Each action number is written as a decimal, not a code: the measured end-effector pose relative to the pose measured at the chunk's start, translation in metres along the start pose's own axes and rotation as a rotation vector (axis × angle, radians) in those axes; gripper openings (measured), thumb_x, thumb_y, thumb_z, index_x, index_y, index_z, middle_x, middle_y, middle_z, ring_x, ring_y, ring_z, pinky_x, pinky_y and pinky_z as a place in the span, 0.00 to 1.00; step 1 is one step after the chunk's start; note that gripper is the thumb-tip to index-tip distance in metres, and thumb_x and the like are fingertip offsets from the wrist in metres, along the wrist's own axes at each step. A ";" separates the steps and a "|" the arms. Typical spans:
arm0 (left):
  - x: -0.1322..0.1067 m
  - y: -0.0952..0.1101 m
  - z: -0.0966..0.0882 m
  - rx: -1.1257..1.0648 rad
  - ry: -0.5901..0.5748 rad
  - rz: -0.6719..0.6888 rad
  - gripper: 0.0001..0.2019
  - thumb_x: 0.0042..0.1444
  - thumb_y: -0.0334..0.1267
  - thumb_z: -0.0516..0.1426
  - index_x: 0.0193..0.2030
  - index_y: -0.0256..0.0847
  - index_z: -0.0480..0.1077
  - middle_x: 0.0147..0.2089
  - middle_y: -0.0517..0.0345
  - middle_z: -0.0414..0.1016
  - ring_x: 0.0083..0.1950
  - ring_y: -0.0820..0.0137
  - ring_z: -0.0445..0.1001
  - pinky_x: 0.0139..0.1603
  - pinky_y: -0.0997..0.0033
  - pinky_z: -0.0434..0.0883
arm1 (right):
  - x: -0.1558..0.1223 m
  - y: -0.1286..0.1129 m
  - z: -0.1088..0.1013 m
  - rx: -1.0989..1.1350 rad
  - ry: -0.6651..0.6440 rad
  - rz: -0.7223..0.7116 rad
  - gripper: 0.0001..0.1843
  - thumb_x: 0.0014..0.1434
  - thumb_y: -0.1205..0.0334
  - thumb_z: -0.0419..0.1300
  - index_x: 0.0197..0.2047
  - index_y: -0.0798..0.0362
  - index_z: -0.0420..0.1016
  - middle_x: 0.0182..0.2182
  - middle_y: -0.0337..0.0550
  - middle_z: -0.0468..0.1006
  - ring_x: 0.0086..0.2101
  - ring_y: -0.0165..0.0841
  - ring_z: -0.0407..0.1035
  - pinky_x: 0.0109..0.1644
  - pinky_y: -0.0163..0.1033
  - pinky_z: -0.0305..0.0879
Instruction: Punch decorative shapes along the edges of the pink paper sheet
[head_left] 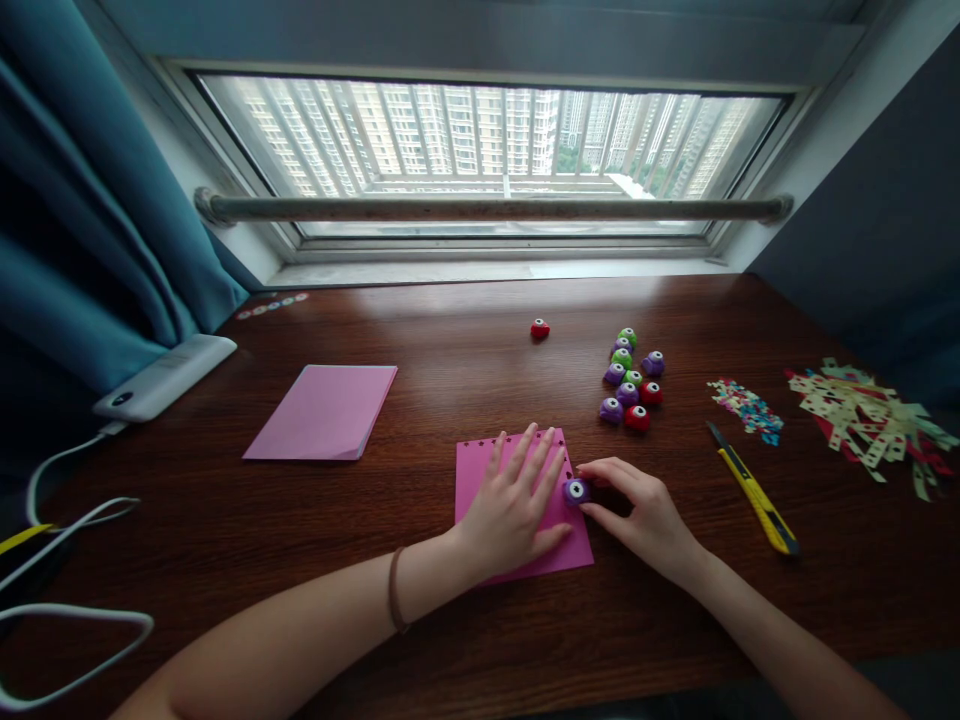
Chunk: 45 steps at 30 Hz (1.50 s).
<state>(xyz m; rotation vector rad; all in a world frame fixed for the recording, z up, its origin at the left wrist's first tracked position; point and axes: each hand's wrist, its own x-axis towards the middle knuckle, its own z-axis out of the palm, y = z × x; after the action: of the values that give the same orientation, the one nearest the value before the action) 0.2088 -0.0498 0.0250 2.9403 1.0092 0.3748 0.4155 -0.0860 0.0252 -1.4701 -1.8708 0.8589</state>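
Observation:
My left hand (pixel 510 510) lies flat with fingers stretched out on a bright pink sheet of paper (pixel 476 475). Small punched shapes run along the sheet's top edge, and one or more show near the upper right edge. A small purple craft punch (pixel 576 490) sits at the sheet's right edge, its round white top showing a dark shape. The thumb and fingers of my right hand (pixel 641 510) are closed around the punch from the right. Whether the paper is inside the punch's slot is hidden.
Several purple, green and red punches (pixel 628 393) cluster behind my right hand; a red punch (pixel 539 328) stands apart. A yellow utility knife (pixel 757 495), paper confetti (pixel 748 410) and cut paper strips (pixel 874 415) lie right. Left are a pink paper stack (pixel 322 412) and a white power bank (pixel 166 377).

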 end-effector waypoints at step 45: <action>0.002 -0.007 0.002 -0.193 -0.056 -0.020 0.36 0.59 0.49 0.51 0.66 0.28 0.44 0.68 0.41 0.43 0.68 0.59 0.37 0.65 0.51 0.44 | 0.021 -0.006 -0.011 0.011 -0.106 0.074 0.19 0.44 0.55 0.65 0.42 0.49 0.73 0.41 0.41 0.74 0.44 0.32 0.65 0.51 0.41 0.64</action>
<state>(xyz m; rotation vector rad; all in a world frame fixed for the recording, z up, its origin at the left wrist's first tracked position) 0.2069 -0.0427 0.0234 2.7513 0.9373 0.3654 0.4166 -0.0650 0.0383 -1.5217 -1.8953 0.9980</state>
